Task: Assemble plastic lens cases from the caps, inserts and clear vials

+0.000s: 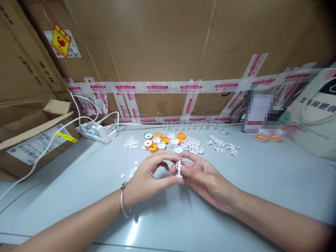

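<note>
Both hands meet over the middle of the table around a small white plastic part (179, 168), seen nearly edge-on. My left hand (149, 176) pinches it between thumb and fingertips from the left. From the right, my right hand (206, 176) grips the same part, its fingers partly hiding it. Just beyond the hands lie round white and orange pieces (165, 140) and a pile of white openwork parts (191, 144). Several small white discs (131, 174) are beside my left hand, and more small white pieces (131, 142) are gathered farther back.
Clear cups (194, 126) line the back edge by a taped cardboard box (157, 45). A power strip (101, 133) with cables and an open carton (34, 143) stand left. More openwork parts (219, 141), orange-and-white items (267, 136) and a paper bag (312, 115) are right.
</note>
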A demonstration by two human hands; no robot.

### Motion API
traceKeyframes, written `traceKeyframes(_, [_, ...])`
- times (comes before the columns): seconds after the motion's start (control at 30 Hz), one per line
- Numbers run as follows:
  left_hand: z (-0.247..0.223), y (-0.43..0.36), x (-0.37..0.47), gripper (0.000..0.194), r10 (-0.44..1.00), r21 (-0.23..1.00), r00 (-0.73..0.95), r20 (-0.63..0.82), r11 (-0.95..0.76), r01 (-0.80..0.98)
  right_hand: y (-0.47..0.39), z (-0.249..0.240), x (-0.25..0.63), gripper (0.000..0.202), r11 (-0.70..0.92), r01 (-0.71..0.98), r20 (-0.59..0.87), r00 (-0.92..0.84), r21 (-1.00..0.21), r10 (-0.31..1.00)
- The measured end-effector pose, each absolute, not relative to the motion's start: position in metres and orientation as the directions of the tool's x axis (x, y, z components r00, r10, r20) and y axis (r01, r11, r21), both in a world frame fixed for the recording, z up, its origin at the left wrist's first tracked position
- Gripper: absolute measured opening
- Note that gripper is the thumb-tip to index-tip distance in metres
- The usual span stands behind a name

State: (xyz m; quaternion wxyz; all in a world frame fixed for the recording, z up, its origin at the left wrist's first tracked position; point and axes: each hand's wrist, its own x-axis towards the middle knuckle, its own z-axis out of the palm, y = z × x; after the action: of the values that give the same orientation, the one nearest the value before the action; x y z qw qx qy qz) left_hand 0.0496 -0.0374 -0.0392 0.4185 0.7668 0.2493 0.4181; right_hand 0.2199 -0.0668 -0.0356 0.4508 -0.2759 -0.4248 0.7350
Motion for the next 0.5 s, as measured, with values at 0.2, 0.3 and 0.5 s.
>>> traceKeyframes(0.2, [-0.034, -0.035, 0.046, 0.03, 0.809, 0.852, 0.4, 0.431, -0.511, 0.115, -0.032, -0.028, 0.255, 0.025, 0.149, 0.034, 0.144, -0.12, -0.988, 0.982])
traceKeyframes(0.3, [-0.035, -0.032, 0.042, 0.029, 0.794, 0.81, 0.37, 0.483, -0.565, 0.155, -0.005, -0.03, 0.288, 0.022, 0.233, 0.488, 0.195, -0.129, -0.841, 0.972])
traceKeyframes(0.5, [-0.04, -0.027, 0.04, 0.03, 0.759, 0.754, 0.391, 0.521, -0.624, 0.207, 0.009, -0.039, 0.315, 0.018, 0.387, 0.839, 0.11, -0.374, -0.383, 0.921])
